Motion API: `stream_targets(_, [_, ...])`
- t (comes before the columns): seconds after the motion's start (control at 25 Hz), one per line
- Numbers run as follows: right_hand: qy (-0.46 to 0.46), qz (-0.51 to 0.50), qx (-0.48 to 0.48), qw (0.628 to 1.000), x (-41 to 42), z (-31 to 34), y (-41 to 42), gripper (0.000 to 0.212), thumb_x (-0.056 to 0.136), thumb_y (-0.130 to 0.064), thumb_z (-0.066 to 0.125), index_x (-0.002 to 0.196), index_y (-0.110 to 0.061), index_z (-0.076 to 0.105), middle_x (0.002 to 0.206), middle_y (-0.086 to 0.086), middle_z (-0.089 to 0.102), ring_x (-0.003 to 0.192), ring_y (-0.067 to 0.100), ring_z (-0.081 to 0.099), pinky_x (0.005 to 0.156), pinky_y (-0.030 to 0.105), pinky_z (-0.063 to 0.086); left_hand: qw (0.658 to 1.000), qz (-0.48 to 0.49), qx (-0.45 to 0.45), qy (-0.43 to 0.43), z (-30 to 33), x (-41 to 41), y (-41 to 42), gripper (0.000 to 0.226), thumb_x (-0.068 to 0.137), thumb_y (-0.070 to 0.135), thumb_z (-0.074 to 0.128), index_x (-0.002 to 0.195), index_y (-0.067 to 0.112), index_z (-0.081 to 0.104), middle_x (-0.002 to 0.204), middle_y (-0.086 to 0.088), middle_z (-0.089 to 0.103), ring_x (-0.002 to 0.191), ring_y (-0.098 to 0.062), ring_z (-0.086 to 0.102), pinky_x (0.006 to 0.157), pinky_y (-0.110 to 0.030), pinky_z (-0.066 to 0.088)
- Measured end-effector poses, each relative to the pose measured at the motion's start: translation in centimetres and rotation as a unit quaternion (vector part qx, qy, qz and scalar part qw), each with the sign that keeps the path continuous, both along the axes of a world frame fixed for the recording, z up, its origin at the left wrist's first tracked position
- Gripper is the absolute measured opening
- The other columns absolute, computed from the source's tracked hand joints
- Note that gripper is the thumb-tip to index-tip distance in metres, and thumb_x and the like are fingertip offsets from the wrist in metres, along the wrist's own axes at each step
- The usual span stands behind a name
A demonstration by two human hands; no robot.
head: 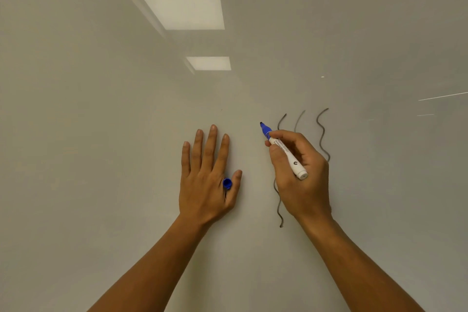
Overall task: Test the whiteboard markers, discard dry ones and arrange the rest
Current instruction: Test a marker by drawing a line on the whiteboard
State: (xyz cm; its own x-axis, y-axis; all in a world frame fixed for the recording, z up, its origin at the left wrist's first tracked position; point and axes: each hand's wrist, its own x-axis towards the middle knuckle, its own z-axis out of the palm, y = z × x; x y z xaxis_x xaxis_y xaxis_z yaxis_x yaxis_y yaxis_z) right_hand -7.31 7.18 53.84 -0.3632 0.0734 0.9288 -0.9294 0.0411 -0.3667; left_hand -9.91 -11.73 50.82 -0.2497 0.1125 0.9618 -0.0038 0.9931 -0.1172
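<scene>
- Right hand [300, 172] grips the uncapped blue marker [283, 151], tip up-left at the whiteboard [101, 109]; contact unclear.
- Left hand [206, 175] lies flat on the board, fingers straight, blue cap [227, 183] tucked between thumb and forefinger.
- Three grey wavy lines [323, 134] run beside and behind the right hand.
- Two ceiling lights [182, 6] reflect higher up.

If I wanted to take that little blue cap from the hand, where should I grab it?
Pinch the blue cap by its round open end, the only part showing between thumb and forefinger of the left hand. Come from the thumb side, probably; the rest is tucked away.
</scene>
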Motion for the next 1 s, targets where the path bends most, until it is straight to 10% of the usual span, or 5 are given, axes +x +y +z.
stream_targets(0.52, [0.09, -0.105, 0.082, 0.987, -2.2, -0.1, -0.8, 0.032, 0.095, -0.028, 0.058, 0.125, -0.017, 0.065, 0.095, -0.016, 0.063, 0.066, -0.011, 0.054, 0.062, 0.004, 0.042, 1.0, 0.017, -0.01, 0.019, -0.1, -0.3, -0.2, 0.069, 0.099, 0.05, 0.028, 0.156, 0.012, 0.02, 0.164, -0.013, 0.011, 0.152, -0.033, 0.005, 0.121, -0.055, 0.012])
stream_targets(1.0, [0.095, -0.127, 0.129, 0.979, -1.4, -6.7, -0.1, 0.032, 0.093, -0.03, 0.058, 0.12, -0.017, 0.067, 0.107, -0.008, 0.071, 0.088, 0.004, 0.067, 0.075, 0.022, 0.059, 0.999, 0.017, -0.013, 0.026, -0.3, -0.3, -0.3, 0.07, 0.098, 0.048, 0.034, 0.156, 0.012, 0.02, 0.164, -0.014, 0.011, 0.152, -0.033, 0.005, 0.122, -0.054, 0.01])
